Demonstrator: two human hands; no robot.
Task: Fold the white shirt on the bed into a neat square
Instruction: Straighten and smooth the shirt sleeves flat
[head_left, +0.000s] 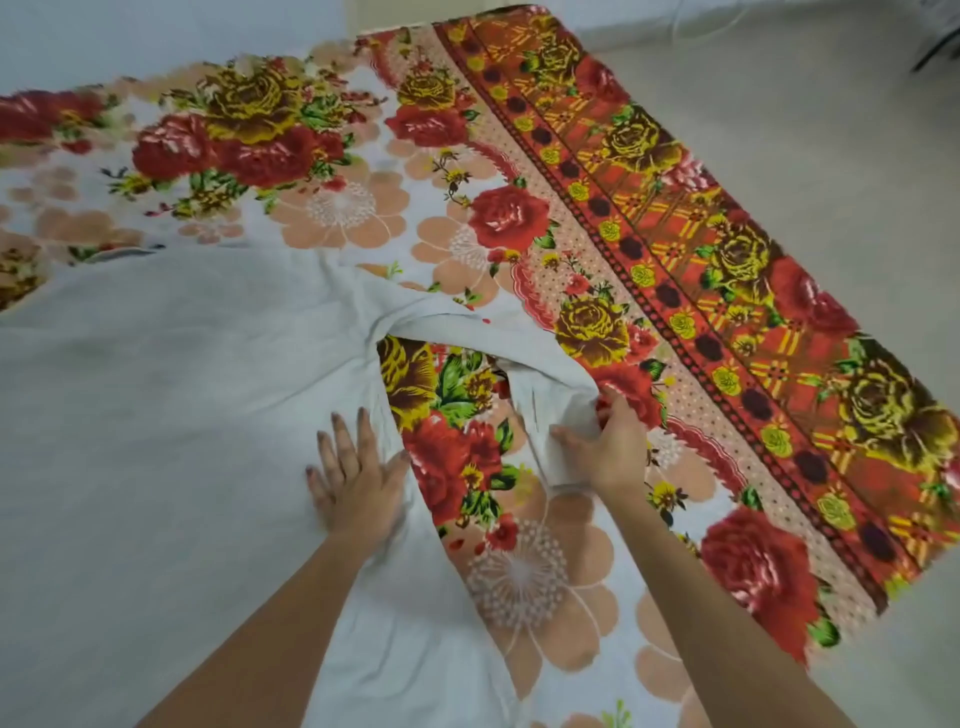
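The white shirt (156, 415) lies spread flat over the left half of the bed, its body reaching off the left edge of the view. One sleeve (467, 322) arcs from the shirt's right side over the flowered sheet and bends back toward me. My left hand (358, 478) rests flat with fingers spread on the shirt's right edge. My right hand (608, 447) pinches the bunched end of that sleeve, lifted slightly off the sheet.
The bed is covered by a flowered sheet (519, 218) with red and yellow roses and an orange patterned border (727, 291) along its right edge. Beyond that edge is pale floor (831, 130). A dark object (935, 47) stands at the top right corner.
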